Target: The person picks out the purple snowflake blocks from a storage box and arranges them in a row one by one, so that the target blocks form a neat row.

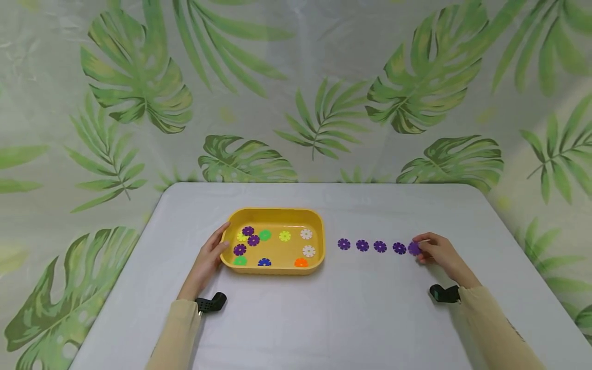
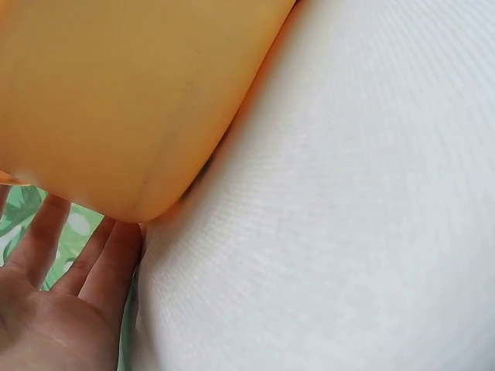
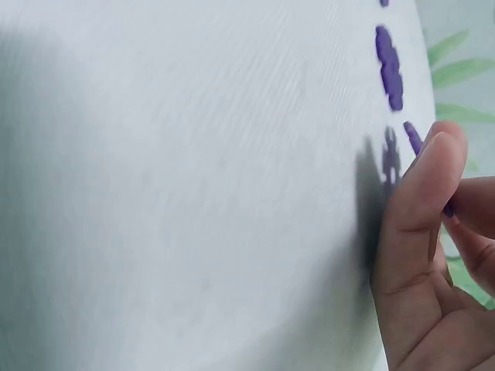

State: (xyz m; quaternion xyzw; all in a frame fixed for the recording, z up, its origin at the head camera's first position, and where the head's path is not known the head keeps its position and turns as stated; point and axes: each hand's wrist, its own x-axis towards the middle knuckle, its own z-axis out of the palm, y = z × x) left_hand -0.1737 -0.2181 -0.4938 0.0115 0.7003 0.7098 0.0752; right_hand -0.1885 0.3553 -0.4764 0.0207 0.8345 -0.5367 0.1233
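Observation:
At the left end of a yellow tray, my left hand holds the wall, thumb over the rim and fingers along the outside. The left wrist view has those fingers against the tray's outer wall. My right hand pinches a purple snowflake disc between thumb and fingers at the right end of a row. In the right wrist view, this disc stands tilted, mostly hidden by the thumb. Several flat purple discs make up the row right of the tray.
Inside the tray lie purple discs, white ones, green ones, yellow ones, a blue one and an orange one. A white cloth covers the table; a leaf-patterned sheet hangs behind it.

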